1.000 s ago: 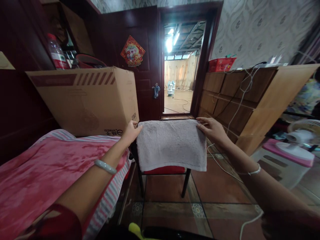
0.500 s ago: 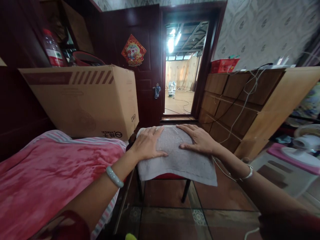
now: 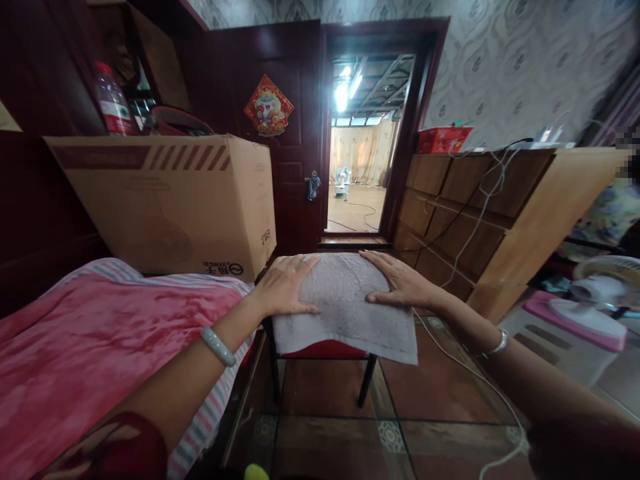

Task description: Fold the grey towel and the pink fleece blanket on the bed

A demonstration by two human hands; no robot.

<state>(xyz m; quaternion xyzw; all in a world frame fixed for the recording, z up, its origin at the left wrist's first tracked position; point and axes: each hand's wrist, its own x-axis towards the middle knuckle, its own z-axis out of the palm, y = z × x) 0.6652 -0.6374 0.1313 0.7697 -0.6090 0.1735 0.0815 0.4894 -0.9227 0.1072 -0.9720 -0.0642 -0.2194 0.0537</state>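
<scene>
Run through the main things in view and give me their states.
Light grey cloth towel: draped over black and red chair
Left bare hand: open, resting on towel
Right bare hand: open, resting on towel
Brown cardboard box: lettering upside down
Clear plastic bottle: red cap on
Pink plush blanket: spread, rumpled
Dark red doorway: open
White tube light: lit

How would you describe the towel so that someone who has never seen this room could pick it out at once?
Find the open doorway, then look down to the black-legged chair in front of it. The towel is draped over that chair, under the person's left hand and right hand. It is plain grey, unlike the pink blanket to its left.
</scene>
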